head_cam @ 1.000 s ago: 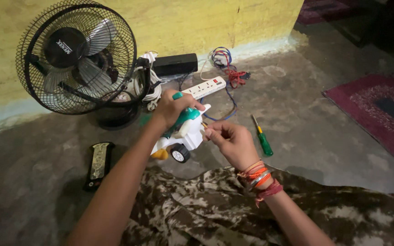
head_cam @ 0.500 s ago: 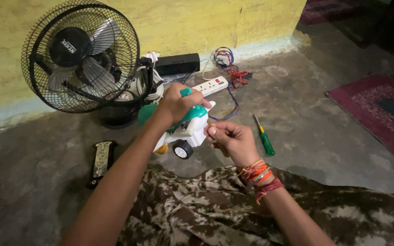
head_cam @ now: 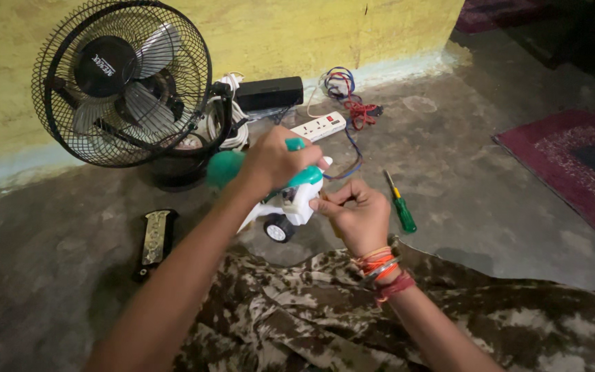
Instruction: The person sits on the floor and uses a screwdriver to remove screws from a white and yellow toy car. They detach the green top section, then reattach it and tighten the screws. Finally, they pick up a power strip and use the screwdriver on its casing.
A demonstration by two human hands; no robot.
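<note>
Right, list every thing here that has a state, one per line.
left hand: closed over the toy car's top
right hand: fingers pinched at the toy car's front end
toy car: lifted off the floor, tilted
table fan: upright; blades look still
power strip: flat on floor
green screwdriver: lying loose on floor
black remote: flat on floor

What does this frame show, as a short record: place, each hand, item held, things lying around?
place: grey floor by a yellow wall
left hand: grips the toy car from above
right hand: fingers pinched at the toy's end
toy car: white and green, black wheel, held off the floor
nearby: screwdriver with green handle; fan; power strip; wires; rug
</note>
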